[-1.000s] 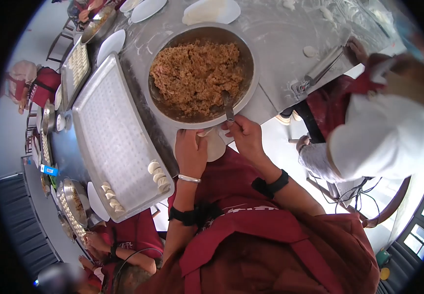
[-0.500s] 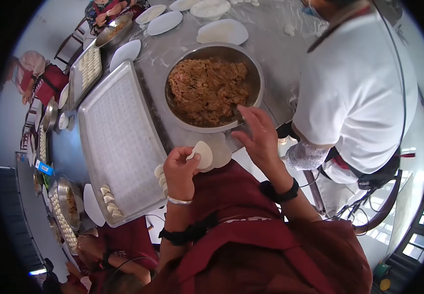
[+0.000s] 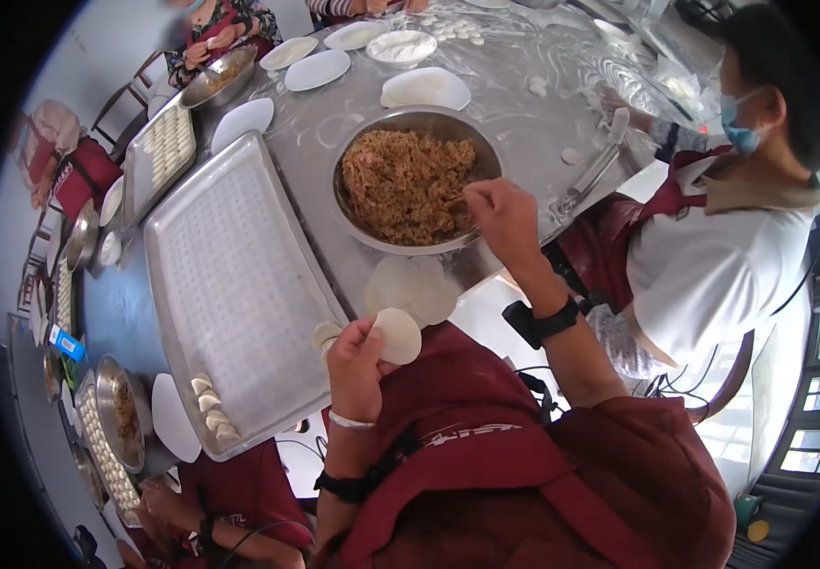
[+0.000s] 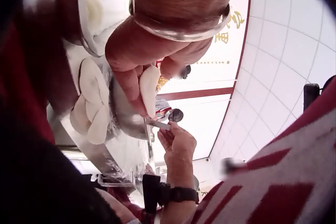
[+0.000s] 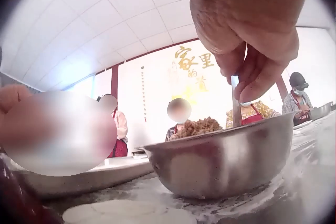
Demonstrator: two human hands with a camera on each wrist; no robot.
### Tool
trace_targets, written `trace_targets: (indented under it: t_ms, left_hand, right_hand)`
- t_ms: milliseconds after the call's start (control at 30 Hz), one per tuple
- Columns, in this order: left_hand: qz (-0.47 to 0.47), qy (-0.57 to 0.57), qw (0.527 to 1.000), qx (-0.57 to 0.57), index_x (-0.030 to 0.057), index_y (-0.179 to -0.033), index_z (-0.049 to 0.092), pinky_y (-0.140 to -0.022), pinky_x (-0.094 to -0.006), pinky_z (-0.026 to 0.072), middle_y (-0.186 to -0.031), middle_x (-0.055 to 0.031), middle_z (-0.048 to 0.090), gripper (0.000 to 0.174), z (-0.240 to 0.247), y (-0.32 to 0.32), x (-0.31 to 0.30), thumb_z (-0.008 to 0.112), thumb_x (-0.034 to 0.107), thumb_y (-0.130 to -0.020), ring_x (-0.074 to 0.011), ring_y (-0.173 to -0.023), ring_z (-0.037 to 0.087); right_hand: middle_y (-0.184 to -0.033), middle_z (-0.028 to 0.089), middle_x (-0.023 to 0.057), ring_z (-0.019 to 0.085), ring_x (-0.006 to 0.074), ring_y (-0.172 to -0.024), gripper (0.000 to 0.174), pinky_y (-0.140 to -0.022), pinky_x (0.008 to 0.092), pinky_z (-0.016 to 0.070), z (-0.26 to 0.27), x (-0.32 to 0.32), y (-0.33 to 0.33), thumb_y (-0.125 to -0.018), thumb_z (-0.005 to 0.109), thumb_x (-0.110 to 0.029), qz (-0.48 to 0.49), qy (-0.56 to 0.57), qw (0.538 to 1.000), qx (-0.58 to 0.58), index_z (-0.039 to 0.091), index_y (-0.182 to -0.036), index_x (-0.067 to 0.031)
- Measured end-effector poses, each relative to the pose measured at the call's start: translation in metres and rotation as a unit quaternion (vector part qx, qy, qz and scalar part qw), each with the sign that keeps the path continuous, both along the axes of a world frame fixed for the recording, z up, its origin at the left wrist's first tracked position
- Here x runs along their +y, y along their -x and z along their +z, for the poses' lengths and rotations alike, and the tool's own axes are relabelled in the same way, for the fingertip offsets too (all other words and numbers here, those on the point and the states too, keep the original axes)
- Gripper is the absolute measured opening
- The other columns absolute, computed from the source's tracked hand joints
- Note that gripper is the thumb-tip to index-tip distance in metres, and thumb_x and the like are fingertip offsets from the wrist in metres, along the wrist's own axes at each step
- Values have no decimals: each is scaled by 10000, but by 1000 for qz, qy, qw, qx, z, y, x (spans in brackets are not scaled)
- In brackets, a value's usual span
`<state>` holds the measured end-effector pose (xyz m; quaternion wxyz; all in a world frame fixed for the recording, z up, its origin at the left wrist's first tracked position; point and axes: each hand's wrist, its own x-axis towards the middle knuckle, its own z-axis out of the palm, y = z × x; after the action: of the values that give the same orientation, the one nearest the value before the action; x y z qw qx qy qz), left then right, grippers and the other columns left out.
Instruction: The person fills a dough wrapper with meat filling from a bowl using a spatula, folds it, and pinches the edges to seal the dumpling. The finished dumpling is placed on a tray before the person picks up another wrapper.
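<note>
A dough wrapper is pinched by the left hand; a metal handle is gripped by the right hand over the bowl near the edge of the table.

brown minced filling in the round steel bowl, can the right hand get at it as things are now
Likely yes: the right hand pinches a thin metal handle over the round steel bowl, and the brown minced filling lies uncovered.

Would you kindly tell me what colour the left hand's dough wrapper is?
The dough wrapper is creamy white; it shows best in the head view.
</note>
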<state>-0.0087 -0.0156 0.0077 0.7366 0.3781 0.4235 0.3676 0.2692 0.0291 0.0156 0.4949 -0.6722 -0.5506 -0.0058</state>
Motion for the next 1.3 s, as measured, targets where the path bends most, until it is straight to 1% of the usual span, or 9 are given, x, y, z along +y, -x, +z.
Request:
trace_targets:
  t_ms: [133,300,400,433,633,800,900,1133,1300]
  left_hand:
    - [-25,21,996,-89,-45,-1174,545,-822,-375,598,-1081,-142,664,266,4,5,-2,491,167,-1022,-237,-949,694]
    - [-42,22,994,-102,-53,-1195,533,-862,-415,588,-1106,-159,657,278,3,10,0,464,159,-1029,-265,-978,690]
    - [-42,33,989,-140,-64,-1213,512,-902,-479,574,-1145,-212,640,307,-3,12,-1,454,177,-1031,-379,-1037,668]
    - [-40,40,988,-146,-66,-1220,513,-909,-483,569,-1144,-210,642,314,-2,12,-3,457,179,-1031,-380,-1040,667]
    - [-59,56,985,-153,-72,-1240,520,-926,-484,559,-1145,-202,649,328,-3,7,-2,474,173,-1027,-386,-1056,660]
    - [-65,52,980,-178,-72,-1250,517,-935,-469,553,-1165,-203,644,325,-6,6,-2,482,159,-1024,-387,-1082,650]
    - [-29,66,981,-181,-76,-1234,539,-931,-445,555,-1172,-190,642,295,-1,2,-3,484,115,-1016,-321,-1069,662]
    - [13,45,991,-126,-67,-1191,558,-912,-425,565,-1146,-170,650,261,-9,4,1,496,109,-1008,-303,-1030,673]
    - [59,31,991,-114,-72,-1175,530,-919,-430,556,-1145,-194,637,262,-4,3,16,510,130,-1009,-322,-1042,662]
  right_hand:
    - [-776,669,139,666,266,-695,130,-643,356,506,5,1,10,-857,670,-119,-25,-17,981,193,699,-890,3]
    - [-784,675,137,672,210,-652,132,-611,326,511,-19,8,12,-877,660,-112,2,-39,988,153,693,-901,14]
    - [-791,691,107,685,158,-679,145,-604,280,522,-16,7,18,-902,646,-101,16,-5,984,176,687,-953,28]
    - [-794,699,92,693,135,-697,154,-603,259,526,-16,6,20,-912,640,-98,20,11,982,186,684,-977,35]
    - [-781,693,85,687,129,-686,155,-597,255,527,-22,9,33,-920,639,-105,52,25,975,214,684,-974,33]
    - [-753,675,113,671,163,-628,168,-585,293,513,-24,16,36,-900,628,-126,44,14,963,266,677,-907,34]
    - [-731,678,115,673,157,-621,176,-577,289,515,-23,19,37,-902,626,-133,52,20,955,293,676,-904,36]
    - [-666,673,106,667,144,-581,184,-545,278,522,-21,25,33,-901,627,-137,91,58,954,279,678,-901,40]
    - [-720,685,98,669,142,-585,180,-549,262,548,-16,33,27,-899,641,-127,115,95,919,365,678,-901,49]
